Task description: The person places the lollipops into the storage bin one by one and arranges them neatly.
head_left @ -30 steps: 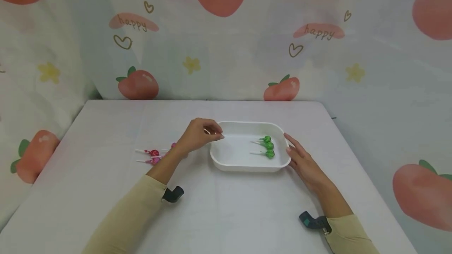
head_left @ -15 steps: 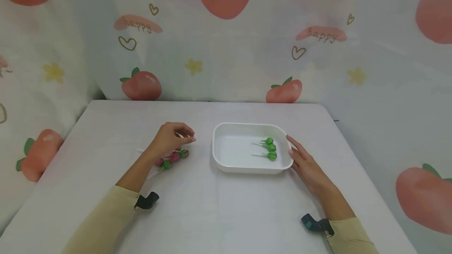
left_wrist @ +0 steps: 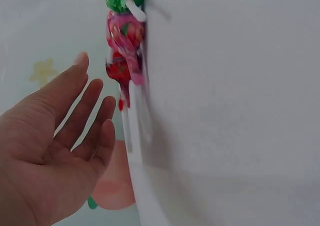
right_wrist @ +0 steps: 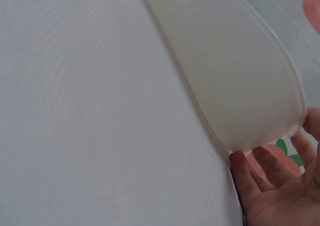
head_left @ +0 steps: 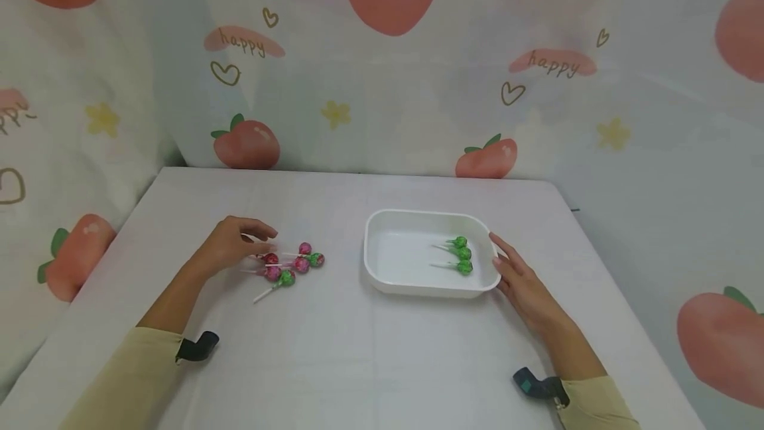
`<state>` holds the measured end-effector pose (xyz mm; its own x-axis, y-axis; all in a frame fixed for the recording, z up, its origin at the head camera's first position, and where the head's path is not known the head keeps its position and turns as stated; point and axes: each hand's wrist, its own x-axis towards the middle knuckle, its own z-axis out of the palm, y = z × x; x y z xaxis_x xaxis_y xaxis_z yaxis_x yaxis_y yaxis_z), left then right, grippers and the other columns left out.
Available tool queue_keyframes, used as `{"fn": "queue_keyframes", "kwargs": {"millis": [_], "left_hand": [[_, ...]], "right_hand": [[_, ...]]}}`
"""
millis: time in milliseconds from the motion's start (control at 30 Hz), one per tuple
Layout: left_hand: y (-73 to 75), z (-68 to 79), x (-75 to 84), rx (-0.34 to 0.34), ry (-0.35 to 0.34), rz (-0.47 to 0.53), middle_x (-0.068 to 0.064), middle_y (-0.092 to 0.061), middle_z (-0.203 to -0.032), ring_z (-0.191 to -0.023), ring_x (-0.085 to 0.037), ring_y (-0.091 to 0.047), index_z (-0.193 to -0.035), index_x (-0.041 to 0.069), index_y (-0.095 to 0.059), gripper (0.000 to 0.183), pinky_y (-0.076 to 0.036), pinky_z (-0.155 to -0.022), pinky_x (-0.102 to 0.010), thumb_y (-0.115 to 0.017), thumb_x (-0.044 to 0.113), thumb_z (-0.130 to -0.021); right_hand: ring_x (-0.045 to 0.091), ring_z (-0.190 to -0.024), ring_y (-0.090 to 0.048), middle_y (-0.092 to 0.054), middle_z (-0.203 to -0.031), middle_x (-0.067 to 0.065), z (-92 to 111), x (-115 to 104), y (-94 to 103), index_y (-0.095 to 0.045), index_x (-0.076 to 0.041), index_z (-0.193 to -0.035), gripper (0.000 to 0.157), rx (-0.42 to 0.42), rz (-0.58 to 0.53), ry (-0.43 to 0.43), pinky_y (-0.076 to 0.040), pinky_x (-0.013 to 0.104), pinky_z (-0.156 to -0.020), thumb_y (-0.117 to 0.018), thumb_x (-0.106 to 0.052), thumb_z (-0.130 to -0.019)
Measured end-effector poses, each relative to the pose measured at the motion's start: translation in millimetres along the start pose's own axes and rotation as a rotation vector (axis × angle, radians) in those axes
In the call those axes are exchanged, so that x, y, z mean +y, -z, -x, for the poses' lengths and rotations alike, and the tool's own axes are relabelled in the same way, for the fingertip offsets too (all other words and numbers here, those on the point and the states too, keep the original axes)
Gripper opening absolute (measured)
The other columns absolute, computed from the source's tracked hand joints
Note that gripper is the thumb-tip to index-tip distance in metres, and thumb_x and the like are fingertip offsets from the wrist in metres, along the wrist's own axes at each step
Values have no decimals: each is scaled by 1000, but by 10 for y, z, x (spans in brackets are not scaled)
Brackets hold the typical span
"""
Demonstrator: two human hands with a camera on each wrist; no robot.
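Note:
Several lollipops in pink, red and green wrappers lie in a loose cluster on the left of the table, among them a pink lollipop (head_left: 272, 274) and a green lollipop (head_left: 288, 277). My left hand (head_left: 229, 244) hovers at the cluster's left side, fingers loosely bent, holding nothing. In the left wrist view its fingers stand apart from a red lollipop (left_wrist: 119, 69). To the right is a white tray (head_left: 396, 254) with 3 green lollipops (head_left: 465, 267) inside, sticks pointing left. My right hand (head_left: 528, 294) touches the tray's right end with extended fingers; the right wrist view shows fingertips (right_wrist: 238, 161) against its outer wall.
A white cloth covers the table (head_left: 370, 357), whose far edge meets a patterned backdrop (head_left: 394, 85) with peaches, hearts and stars. Bare tabletop lies between the lollipop cluster and the tray.
My left hand has moved left from the tray's left rim to the loose lollipops, uncovering most of them. The right hand stays at the tray, and the head view has shifted slightly.

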<state>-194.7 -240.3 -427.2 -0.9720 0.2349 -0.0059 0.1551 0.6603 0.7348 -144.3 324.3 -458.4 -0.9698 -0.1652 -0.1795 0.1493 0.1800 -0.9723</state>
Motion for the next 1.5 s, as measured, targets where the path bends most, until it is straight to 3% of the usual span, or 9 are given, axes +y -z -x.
{"fn": "queue_keyframes", "kwargs": {"millis": [233,733,1000,1200,1500], "left_hand": [[-7,12,-129,-92,-20,15,-6,-74,-112,-106,-28,-66,-114,7,-79,23,-54,-93,-45,-80,9,-91],[54,113,-190,-174,-36,-17,-4,-74,-108,-103,-26,-66,-112,7,-79,23,-55,-88,-34,-82,6,-89],[75,127,-154,-201,-65,-42,0,-73,-103,-100,-23,-66,-107,9,-80,18,-55,-90,-38,-82,7,-89],[121,122,-111,-197,-66,-11,-1,-74,-102,-101,-24,-67,-110,9,-79,20,-55,-90,-37,-81,8,-90],[133,46,-39,-128,-55,-23,-5,-74,-110,-107,-29,-66,-120,6,-76,27,-56,-92,-43,-78,6,-93]], "right_hand": [[35,-153,-23,-13,-171,13,4,12,2,-20,-41,-165,63,9,-4,-3,-39,19,-104,-48,-48,-109],[34,-152,-25,-15,-170,12,30,17,-33,-19,-38,-166,63,13,-6,-4,-39,23,-107,-47,-45,-110],[35,-152,-26,-17,-170,13,47,16,-24,-19,-38,-166,63,11,-8,9,-38,24,-107,-47,-44,-110],[34,-152,-25,-15,-170,12,37,24,-14,-21,-39,-165,62,6,-10,16,-40,21,-105,-48,-45,-110],[34,-152,-27,-19,-169,14,23,4,1,-21,-38,-166,61,9,-1,13,-40,20,-105,-47,-44,-111]]}}
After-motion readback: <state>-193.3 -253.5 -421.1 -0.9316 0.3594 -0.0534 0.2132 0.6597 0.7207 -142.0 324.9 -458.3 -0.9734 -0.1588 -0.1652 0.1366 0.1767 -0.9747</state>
